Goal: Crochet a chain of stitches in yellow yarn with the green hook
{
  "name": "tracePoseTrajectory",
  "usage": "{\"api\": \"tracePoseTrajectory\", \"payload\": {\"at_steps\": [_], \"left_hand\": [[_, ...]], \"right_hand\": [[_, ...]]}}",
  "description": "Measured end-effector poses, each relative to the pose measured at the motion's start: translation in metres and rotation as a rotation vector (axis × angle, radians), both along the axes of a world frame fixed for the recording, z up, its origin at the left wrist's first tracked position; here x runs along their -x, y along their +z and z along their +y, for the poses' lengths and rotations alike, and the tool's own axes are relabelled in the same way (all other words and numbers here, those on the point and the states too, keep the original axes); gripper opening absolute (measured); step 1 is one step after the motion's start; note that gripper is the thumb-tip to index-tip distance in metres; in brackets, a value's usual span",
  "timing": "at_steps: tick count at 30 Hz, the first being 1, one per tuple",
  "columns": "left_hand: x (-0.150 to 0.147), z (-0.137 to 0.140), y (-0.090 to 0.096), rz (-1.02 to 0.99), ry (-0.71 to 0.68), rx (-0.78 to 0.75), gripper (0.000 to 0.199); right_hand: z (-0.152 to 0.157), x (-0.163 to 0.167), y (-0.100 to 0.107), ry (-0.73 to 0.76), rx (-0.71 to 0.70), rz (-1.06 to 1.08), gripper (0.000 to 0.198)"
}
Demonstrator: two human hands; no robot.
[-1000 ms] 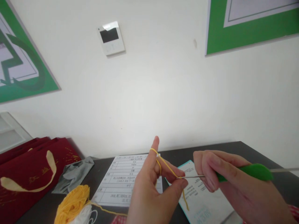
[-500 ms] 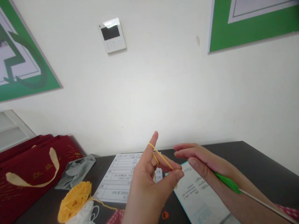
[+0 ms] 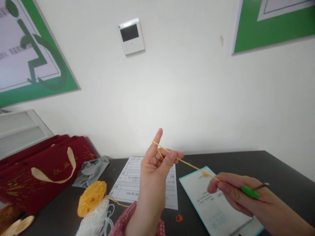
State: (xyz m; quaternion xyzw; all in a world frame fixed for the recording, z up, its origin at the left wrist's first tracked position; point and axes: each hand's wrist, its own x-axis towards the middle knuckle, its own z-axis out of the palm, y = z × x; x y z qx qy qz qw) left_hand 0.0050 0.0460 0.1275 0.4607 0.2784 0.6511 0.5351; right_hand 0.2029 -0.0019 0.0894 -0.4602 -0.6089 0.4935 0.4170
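The yellow yarn (image 3: 189,164) runs taut between the hands, its long axis slanting down from the left index finger to the right fingertips. A small knotted bit (image 3: 205,174) sits on it just beside the right-hand pinch, on the side facing the left hand (image 3: 156,170), so the right hand (image 3: 242,193) is far nearer to it. That right thumb and forefinger close on the strand; a green-handled tool (image 3: 249,191) lies back in the same hand, its visible metal end directed away from the knot. The left forefinger stands up with yarn around it; whether its thumb pinches the strand I cannot tell. Below the right grip lies a teal-edged booklet (image 3: 209,211); well beyond the left wrist, the yellow ball (image 3: 92,198).
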Motion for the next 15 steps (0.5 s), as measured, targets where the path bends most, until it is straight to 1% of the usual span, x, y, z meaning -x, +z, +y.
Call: {"api": "tracePoseTrajectory", "payload": {"at_steps": [1, 2, 4, 5, 6, 8, 10, 12, 13, 15], "left_hand": [[0.003, 0.001, 0.001, 0.006, 0.033, -0.023, 0.059], [0.005, 0.002, 0.002, 0.017, 0.058, -0.04, 0.058], [0.007, 0.004, 0.001, 0.063, 0.07, -0.041, 0.058], [0.006, 0.005, -0.001, 0.095, 0.053, -0.022, 0.058], [0.005, 0.005, -0.004, 0.133, 0.021, 0.008, 0.058], [0.0, 0.004, -0.016, 0.213, -0.072, 0.089, 0.055], [-0.006, 0.0, -0.034, 0.265, -0.154, 0.169, 0.05], [-0.01, -0.005, -0.054, 0.29, -0.19, 0.237, 0.047], [-0.011, -0.007, -0.064, 0.291, -0.185, 0.264, 0.047], [-0.007, -0.011, -0.08, 0.273, -0.14, 0.301, 0.055]], "right_hand": [[-0.005, -0.01, -0.007, -0.059, 0.033, -0.047, 0.062], [-0.011, -0.021, -0.014, -0.155, 0.035, -0.081, 0.064], [-0.023, -0.045, -0.029, -0.301, 0.037, -0.157, 0.068], [-0.029, -0.058, -0.036, -0.387, 0.017, -0.186, 0.07], [-0.033, -0.07, -0.042, -0.437, 0.0, -0.221, 0.07], [-0.039, -0.093, -0.055, -0.548, -0.095, -0.312, 0.067], [-0.039, -0.111, -0.067, -0.575, -0.137, -0.383, 0.068], [-0.034, -0.123, -0.078, -0.566, -0.133, -0.415, 0.066], [-0.032, -0.126, -0.083, -0.561, -0.137, -0.436, 0.062], [-0.029, -0.129, -0.089, -0.549, -0.16, -0.48, 0.053]]}}
